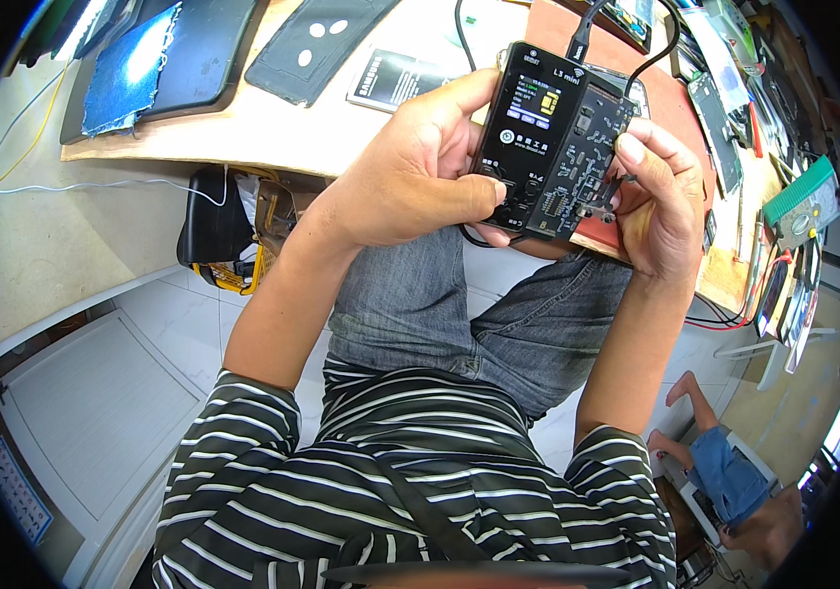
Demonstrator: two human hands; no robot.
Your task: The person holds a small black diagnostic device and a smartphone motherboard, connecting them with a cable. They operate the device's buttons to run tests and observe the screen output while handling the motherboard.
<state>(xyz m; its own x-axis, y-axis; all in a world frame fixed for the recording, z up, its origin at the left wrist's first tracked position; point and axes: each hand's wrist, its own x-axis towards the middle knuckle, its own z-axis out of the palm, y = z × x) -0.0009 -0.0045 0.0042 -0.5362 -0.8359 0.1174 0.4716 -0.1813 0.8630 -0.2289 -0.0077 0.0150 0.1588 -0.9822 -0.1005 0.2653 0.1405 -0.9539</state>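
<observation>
My left hand (420, 162) grips a flat black handheld tester (528, 133) by its left side, thumb pressed on the lower front near its buttons. The tester's small screen (535, 103) is lit with coloured blocks. Its right part is a bare black circuit board (582, 162) with small connectors and chips. At the board's right edge is my right hand (663, 196), fingers closed together beside a small dark strip and a metal bit; what they pinch is mostly hidden. A black cable (582, 39) plugs into the tester's top end.
Behind my hands, the wooden bench (194, 147) holds a phone battery (400, 80), a dark phone back panel (317, 44) and a blue cloth (135, 74) on a dark laptop-like slab. A reddish mat (680, 113) lies under my right hand. A green-edged multimeter (801, 211) stands right. Another person (734, 481) is at lower right.
</observation>
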